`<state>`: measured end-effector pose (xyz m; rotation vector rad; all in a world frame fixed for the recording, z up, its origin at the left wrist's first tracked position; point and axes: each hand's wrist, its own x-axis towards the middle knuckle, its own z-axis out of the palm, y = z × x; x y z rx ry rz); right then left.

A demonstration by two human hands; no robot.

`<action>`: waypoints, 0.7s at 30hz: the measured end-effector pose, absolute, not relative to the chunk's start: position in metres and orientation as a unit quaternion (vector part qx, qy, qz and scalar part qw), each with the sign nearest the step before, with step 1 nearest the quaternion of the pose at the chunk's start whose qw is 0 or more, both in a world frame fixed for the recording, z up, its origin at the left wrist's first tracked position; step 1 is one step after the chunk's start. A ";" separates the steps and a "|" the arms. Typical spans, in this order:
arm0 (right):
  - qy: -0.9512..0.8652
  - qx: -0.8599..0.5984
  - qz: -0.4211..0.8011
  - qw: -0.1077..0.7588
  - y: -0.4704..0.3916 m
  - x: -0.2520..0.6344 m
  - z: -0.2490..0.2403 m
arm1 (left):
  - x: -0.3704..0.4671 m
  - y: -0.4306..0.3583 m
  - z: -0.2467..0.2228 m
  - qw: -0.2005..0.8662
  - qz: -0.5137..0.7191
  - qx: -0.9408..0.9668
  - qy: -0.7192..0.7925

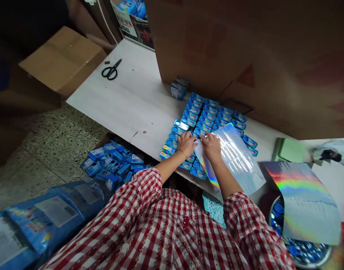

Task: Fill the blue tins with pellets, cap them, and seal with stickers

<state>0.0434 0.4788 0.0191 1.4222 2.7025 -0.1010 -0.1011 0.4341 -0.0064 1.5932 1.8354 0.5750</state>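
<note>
My left hand [186, 143] is over the rows of small blue cases [207, 115] on the table, its fingers bent together close to the edge of a shiny holographic sheet [239, 153]. What its fingertips hold is too small to make out. Close beside it, my right hand [211, 146] has its fingers curled at the sheet's left edge and grips it there. The sheet lies slanted across the right part of the rows, hiding some cases. Each visible case has a round spot at one end and a printed label.
Black scissors [111, 71] lie on the white table [138, 90]. A large cardboard box [217, 48] stands behind the cases. Blue boxes [112, 161] are heaped below the left edge. Another holographic sheet [307, 202] overhangs a metal bowl [324, 258] of blue pieces at right.
</note>
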 end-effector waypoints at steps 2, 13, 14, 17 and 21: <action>0.903 0.420 -0.034 0.082 0.484 0.047 0.013 | -0.097 0.435 -0.011 0.314 0.219 0.588 0.713; 0.923 0.366 -0.117 -0.003 0.488 0.069 0.018 | -0.092 0.432 -0.012 0.303 0.251 0.568 0.723; 0.921 0.367 -0.128 -0.010 0.490 0.067 0.021 | -0.091 0.432 -0.011 0.300 0.255 0.571 0.720; 0.914 0.370 -0.166 0.001 0.500 0.062 0.027 | -0.090 0.433 -0.010 0.313 0.257 0.574 0.711; 0.885 0.385 -0.260 0.030 0.521 0.059 0.028 | -0.090 0.436 -0.008 0.377 0.284 0.569 0.673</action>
